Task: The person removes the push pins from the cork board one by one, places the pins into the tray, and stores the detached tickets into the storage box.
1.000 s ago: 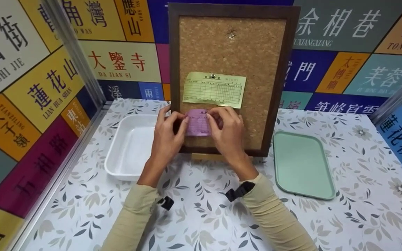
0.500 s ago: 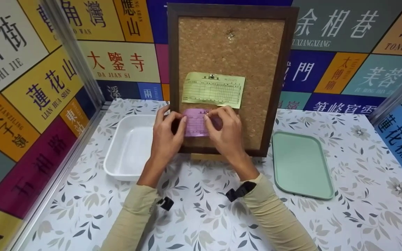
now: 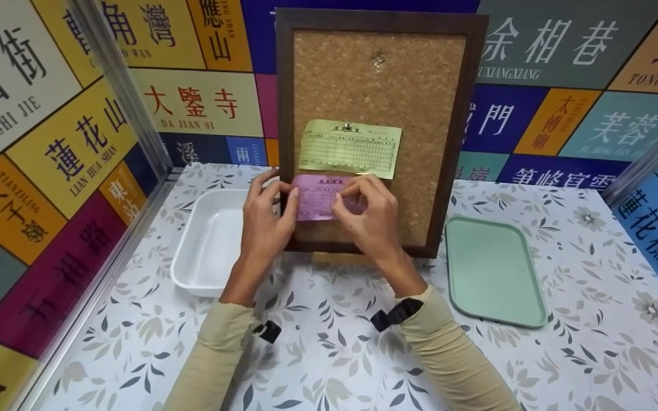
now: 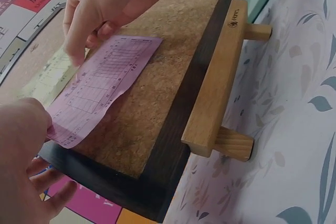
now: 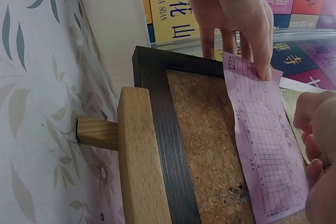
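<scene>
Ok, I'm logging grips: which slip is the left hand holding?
The pink slip, the lower of the two: the left hand pinches its left end. The yellow slip above it is outside that grip.

A white tub (image 3: pixel 206 245) and green tray (image 3: pixel 496 273) sit on floral cloth (image 3: pixel 317 359).

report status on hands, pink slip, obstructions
Left hand pinching pink slip; right hand at its upper edge. Yellow slip close above. Nothing visibly blocking.
</scene>
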A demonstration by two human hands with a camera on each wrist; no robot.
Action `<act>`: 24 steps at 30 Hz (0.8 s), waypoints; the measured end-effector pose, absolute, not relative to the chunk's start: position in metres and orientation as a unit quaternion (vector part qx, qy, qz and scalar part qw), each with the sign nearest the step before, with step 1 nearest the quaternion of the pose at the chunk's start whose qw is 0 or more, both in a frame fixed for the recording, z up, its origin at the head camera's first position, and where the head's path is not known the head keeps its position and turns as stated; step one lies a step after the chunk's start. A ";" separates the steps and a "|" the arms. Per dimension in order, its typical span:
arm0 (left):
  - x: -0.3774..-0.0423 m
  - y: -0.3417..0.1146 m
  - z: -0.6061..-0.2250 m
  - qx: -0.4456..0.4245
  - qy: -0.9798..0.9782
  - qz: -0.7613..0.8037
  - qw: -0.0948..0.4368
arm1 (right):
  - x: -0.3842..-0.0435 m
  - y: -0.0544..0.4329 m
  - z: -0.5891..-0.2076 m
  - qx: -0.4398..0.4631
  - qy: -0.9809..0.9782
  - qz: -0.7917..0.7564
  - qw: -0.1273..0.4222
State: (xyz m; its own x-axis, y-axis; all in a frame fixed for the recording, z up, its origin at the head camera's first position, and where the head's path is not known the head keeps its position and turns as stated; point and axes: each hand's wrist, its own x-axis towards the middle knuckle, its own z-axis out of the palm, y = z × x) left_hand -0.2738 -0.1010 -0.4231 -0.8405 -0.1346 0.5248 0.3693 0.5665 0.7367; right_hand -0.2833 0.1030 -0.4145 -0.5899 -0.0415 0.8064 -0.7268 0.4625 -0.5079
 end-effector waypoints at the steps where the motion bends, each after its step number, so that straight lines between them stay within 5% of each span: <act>1: -0.274 -0.102 -0.422 -0.067 -0.843 -0.460 0.272 | -0.283 0.103 -0.414 0.249 -0.768 0.454 0.378; 24: -0.279 -0.132 -0.417 -0.086 -0.821 -0.486 0.288 | -0.276 0.119 -0.412 0.243 -0.763 0.485 0.351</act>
State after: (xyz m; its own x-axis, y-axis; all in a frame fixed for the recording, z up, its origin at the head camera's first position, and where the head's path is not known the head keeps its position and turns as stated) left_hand -0.2790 -0.1322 -0.4167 -0.8197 -0.1382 0.5559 0.4206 0.5134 0.7480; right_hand -0.2760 0.1185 -0.4118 -0.6361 -0.0306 0.7710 -0.7109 0.4117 -0.5702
